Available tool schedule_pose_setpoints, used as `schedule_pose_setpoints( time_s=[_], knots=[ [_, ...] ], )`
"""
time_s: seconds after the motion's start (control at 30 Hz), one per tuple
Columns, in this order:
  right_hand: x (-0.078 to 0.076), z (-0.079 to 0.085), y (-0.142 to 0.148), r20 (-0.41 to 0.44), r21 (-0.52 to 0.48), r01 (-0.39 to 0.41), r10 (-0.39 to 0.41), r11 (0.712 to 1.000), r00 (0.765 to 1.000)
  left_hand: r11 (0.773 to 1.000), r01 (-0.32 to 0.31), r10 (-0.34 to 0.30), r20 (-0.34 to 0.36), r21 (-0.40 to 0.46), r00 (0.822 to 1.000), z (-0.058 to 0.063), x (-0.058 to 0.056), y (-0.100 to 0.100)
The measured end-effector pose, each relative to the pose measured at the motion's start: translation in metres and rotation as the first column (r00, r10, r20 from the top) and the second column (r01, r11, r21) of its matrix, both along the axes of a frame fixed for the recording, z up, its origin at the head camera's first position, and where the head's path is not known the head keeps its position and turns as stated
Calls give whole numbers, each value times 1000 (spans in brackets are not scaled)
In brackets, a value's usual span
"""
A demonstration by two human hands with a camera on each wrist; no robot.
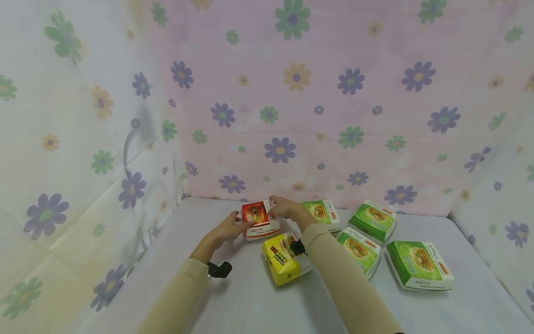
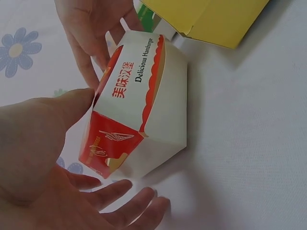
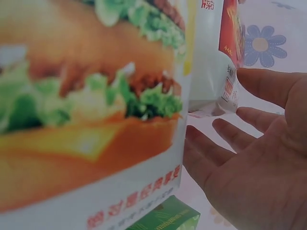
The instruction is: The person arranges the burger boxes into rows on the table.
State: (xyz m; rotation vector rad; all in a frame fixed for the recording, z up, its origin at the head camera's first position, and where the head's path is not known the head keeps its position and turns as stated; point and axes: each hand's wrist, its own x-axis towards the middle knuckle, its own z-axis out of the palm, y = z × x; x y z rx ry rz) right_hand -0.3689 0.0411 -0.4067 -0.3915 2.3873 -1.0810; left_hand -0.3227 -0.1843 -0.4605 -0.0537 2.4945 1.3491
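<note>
A red and white hamburger box (image 1: 255,215) stands on the table between both hands. My left hand (image 1: 228,230) is at its left side; in the left wrist view the thumb touches the lid's edge and the other fingers spread, fairly straight, beside the red end (image 2: 112,139). At the far right corner is my right hand (image 1: 289,208), its thumb and index fingertips right at the box in the right wrist view, the other fingers loosely extended. A yellow hamburger box (image 1: 279,262) sits nearer, partly hidden by the right wrist and filling much of the right wrist view.
Several green hamburger boxes (image 1: 419,264) are spread over the right side of the white table (image 1: 258,306). One green box (image 1: 319,211) stands behind the right forearm. Flower-patterned cloth (image 1: 292,111) encloses the table at the back and sides.
</note>
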Motion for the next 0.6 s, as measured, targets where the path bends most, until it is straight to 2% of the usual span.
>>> schedule_pose_setpoints(
  time_s=[0.23, 0.33, 0.47, 0.6],
  knots=[
    [1, -4, 1, -31, 35, 17, -16, 999, 999, 1000, 10, -10, 3, -12, 1000, -4, 2, 0],
    [2, -4, 1, -58, 53, 36, -33, 998, 998, 1000, 11, -11, 2, 9, 1000, -4, 2, 0],
    [1, -2, 1, -97, 92, 100, -91, 991, 991, 999, -1, 2, -18, 45, 1000, -2, -2, 1],
    [2, 0, 2, -63, 117, 160, -154, 980, 986, 997, -24, 29, -66, 69, 997, -2, -10, 3]
  ],
)
